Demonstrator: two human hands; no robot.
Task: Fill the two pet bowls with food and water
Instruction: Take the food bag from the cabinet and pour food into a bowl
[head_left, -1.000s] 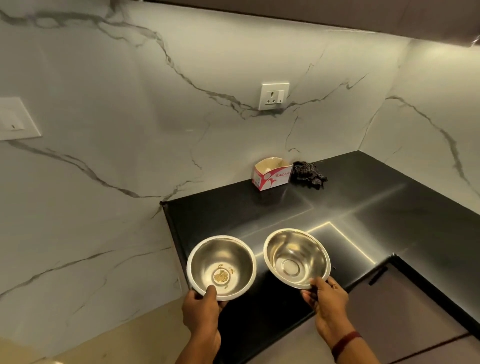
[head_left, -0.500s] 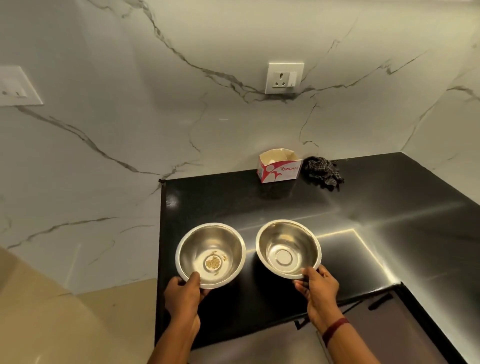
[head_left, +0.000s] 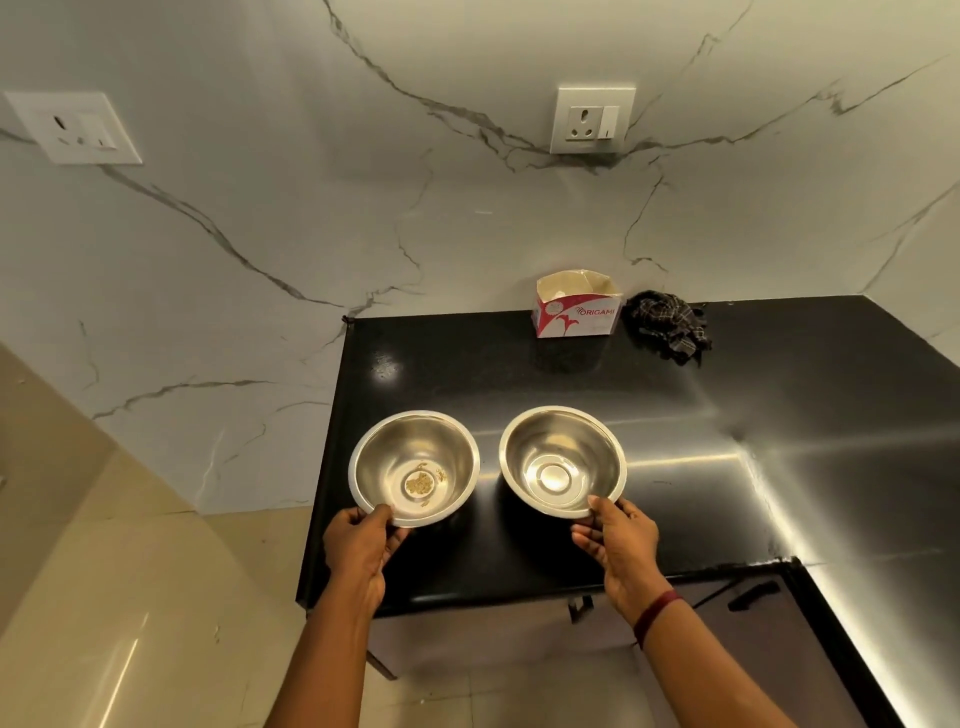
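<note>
Both hands are gripping bowl rims over the black counter (head_left: 519, 364): my left hand (head_left: 358, 545) pinches the near edge of the left steel bowl (head_left: 414, 467), which has a few food crumbs at the bottom; my right hand (head_left: 618, 545) holds the right steel bowl (head_left: 561, 460), tilted and bare inside
</note>
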